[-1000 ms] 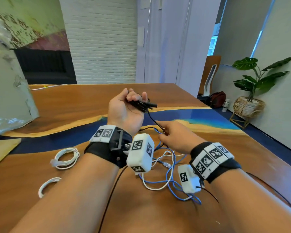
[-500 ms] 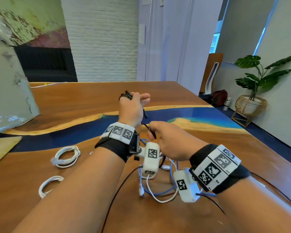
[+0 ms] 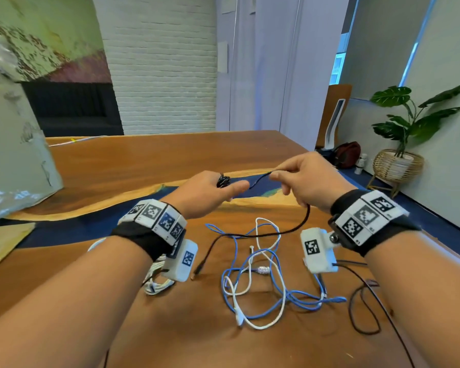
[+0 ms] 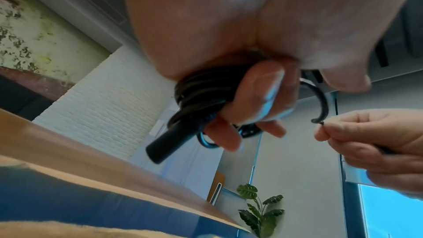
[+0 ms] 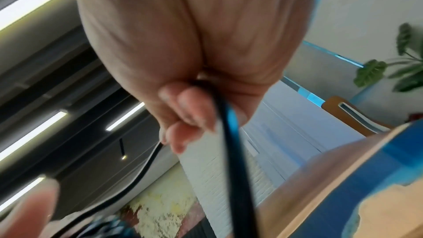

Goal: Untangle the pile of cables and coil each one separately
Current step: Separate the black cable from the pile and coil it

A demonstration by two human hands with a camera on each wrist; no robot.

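Hands are raised side by side above the wooden table, both busy with one black cable. The left hand has its fingers curled round a bundle of coiled black loops, with a stubby black plug poking out below the fingers in the left wrist view. From that bundle a short run of the same cable arcs across to the right hand, which pinches it between thumb and fingertips, the other fingers curled in over the strand. Past the right hand the cable drops in a slack curve down to the tabletop and ends in a loose connector lying near the left wrist.

On the table between the forearms lies the rest of the pile: a blue cable and a white cable looped through one another, not separated. A coiled white cable sits partly hidden under the left wrist. Another dark lead curls on the wood by the right forearm. A potted plant stands in a wicker basket at the far right wall
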